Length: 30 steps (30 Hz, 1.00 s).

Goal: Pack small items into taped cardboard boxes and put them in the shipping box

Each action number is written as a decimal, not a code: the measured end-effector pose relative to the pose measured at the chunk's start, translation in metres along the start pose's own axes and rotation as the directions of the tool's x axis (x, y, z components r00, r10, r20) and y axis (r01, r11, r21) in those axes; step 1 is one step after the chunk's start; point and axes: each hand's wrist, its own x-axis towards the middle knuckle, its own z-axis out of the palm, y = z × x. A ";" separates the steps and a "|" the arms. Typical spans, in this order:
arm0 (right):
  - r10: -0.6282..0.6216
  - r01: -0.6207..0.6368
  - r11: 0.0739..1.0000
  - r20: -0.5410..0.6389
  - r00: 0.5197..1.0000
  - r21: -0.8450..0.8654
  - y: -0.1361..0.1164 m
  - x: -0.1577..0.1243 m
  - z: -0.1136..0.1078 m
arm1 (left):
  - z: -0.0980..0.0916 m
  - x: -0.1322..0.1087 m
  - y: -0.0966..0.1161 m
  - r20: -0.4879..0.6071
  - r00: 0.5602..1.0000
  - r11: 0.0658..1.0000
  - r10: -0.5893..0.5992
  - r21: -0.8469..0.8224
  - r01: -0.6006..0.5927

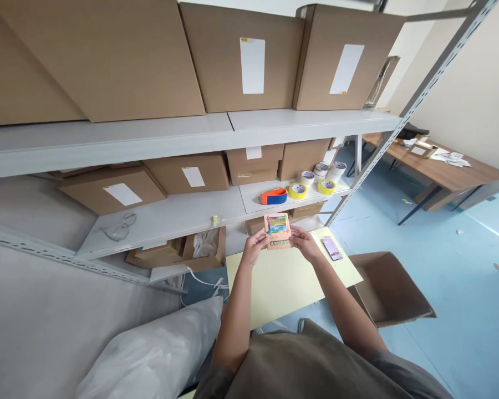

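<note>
A pink card (278,229) is being held over a yellow table (278,282), the left hand (255,246) and right hand (303,243) pinching its opposite edges. A phone (331,248) is lying on the table; tape rolls (307,178) are sitting on a shelf (210,205).

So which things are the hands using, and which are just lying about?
In use:
left hand
right hand
pink picture card, held by both

Probably just lying about:
phone
yellow tape rolls
orange-and-blue thing
open cardboard box
</note>
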 end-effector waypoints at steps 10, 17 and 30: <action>-0.310 0.298 0.939 -0.052 0.949 -0.170 -0.004 -0.008 0.005 | 0.045 0.005 -0.010 -0.152 0.964 0.956 0.219 0.231 -0.181; -0.431 0.409 0.806 0.050 0.901 -0.429 0.004 -0.001 0.006 | 0.060 0.008 -0.006 -0.133 0.976 0.982 0.173 0.106 -0.160; 0.030 -0.025 0.998 0.080 0.996 -0.063 0.035 0.039 -0.013 | -0.007 0.005 -0.048 -0.314 0.948 0.993 0.058 0.115 -0.023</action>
